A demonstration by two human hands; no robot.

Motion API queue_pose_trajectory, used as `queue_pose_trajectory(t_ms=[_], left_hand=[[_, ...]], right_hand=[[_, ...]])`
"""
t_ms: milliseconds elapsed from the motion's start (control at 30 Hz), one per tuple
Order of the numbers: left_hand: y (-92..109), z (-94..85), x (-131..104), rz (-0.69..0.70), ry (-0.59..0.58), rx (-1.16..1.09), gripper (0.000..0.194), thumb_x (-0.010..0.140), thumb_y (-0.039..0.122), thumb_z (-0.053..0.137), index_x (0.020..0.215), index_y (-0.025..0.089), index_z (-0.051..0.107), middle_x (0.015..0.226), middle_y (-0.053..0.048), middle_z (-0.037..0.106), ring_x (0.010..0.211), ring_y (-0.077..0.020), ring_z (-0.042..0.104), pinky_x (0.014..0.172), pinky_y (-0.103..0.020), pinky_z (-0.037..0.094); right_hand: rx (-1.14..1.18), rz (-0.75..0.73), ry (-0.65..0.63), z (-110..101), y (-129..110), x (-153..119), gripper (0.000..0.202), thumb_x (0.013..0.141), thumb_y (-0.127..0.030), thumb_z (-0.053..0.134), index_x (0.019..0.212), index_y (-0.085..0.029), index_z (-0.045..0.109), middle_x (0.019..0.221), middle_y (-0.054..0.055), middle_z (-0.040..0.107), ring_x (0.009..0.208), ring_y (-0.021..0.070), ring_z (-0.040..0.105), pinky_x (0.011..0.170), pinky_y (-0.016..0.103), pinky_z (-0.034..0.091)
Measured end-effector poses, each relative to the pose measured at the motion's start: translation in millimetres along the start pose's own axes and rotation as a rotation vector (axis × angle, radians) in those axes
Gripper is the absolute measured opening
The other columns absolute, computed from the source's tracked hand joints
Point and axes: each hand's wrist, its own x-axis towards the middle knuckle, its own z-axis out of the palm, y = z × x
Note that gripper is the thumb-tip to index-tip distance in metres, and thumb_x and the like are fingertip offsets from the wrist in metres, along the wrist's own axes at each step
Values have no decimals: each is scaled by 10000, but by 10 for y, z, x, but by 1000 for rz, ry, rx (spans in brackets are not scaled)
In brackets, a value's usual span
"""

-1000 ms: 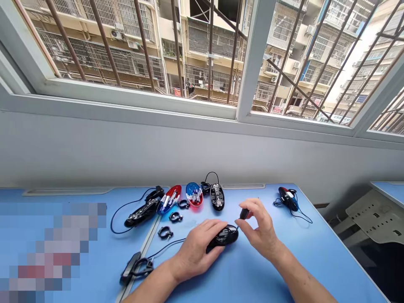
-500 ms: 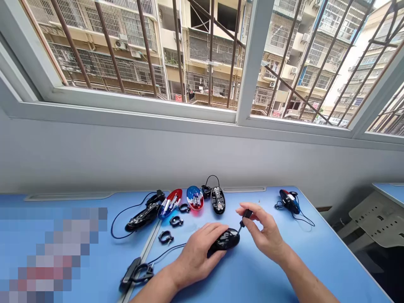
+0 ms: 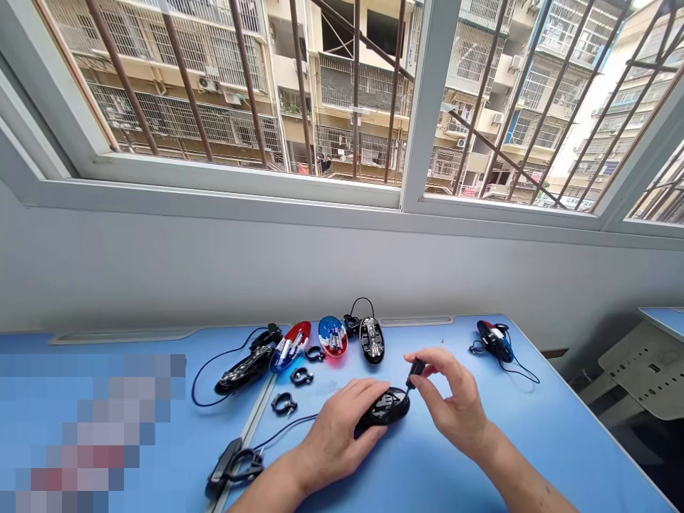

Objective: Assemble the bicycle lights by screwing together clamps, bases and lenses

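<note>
Pinching a small black screwdriver, the right hand works beside the left, curled around a black oval casing.

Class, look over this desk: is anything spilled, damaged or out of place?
Nothing looks spilled or visibly damaged. The one mild oddity is the red, blue and black oval case near the right edge of the desk: it lies apart from the other cases, its thin black cord in a loose loop.
</note>
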Motion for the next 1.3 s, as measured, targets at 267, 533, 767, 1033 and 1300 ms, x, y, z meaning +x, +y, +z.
queue_pose_trajectory(t_ms=[267, 533, 767, 1033, 1300], left_hand=[[10, -7, 2, -2, -4, -3, 507, 736, 115, 578, 1220, 247, 501, 1152, -64, 634, 1002, -234, 600, 881, -359, 499], [17, -5, 10, 1, -2, -4, 480, 747, 135, 569, 1211, 243, 510, 1150, -70, 638, 1001, -240, 604, 874, -363, 505], [-2, 5, -5, 4, -6, -7, 511, 743, 120, 568, 1232, 245, 491, 1155, -72, 632, 1002, -240, 598, 875, -375, 504], [8, -6, -1, -1, -20, -12, 508, 740, 102, 571, 1221, 246, 493, 1171, -59, 620, 1027, -233, 585, 898, -365, 489], [-6, 13, -11, 2, -20, -16, 538, 734, 84, 576, 1240, 238, 480, 1172, -58, 615, 1026, -227, 580, 895, -361, 483]], right_hand=[[-61, -18, 55, 32, 20, -2, 265, 849, -152, 588, 1087, -253, 533, 854, 38, 599, 729, 166, 558, 533, 283, 510], [-36, -35, 33, -5, 6, 29, 336, 871, -94, 481, 1154, -261, 549, 938, 50, 671, 770, 167, 631, 590, 297, 553], [-44, -14, 1, 54, 41, -36, 360, 852, -145, 553, 1187, -255, 479, 941, 53, 655, 771, 178, 589, 587, 310, 539], [-54, -27, 40, 34, 32, -8, 344, 857, -89, 517, 1156, -257, 501, 889, 45, 610, 760, 169, 557, 559, 292, 522], [-44, -30, -13, 36, 15, -26, 401, 844, -96, 531, 1207, -254, 471, 1001, 71, 591, 842, 186, 568, 587, 301, 521]])
